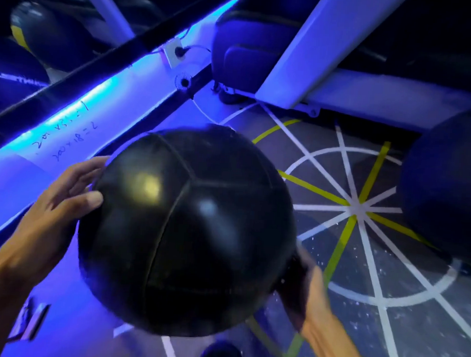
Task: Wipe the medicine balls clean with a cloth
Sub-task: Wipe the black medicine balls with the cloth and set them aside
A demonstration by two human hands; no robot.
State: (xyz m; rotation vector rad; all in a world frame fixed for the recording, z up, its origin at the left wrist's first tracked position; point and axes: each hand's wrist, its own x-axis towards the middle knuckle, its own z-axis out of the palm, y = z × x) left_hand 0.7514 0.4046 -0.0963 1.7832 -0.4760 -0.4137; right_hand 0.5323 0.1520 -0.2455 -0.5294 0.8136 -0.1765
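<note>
Black medicine ball (188, 230) held between both hands: left hand (55, 204) fingers spread flat; right hand (307, 288) blurred, grip unclear.

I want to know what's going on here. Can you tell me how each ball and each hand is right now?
Big shiny black leather medicine ball: held up off the floor between both hands.
Left hand: spread flat against the ball's left side, thumb on top.
Right hand: under the ball's lower right, blurred; its grip is unclear.
Dark blue ball at right: resting on the floor.
Dark ball with a yellow patch: sitting at upper left.
Cloth: not clearly visible.
</note>
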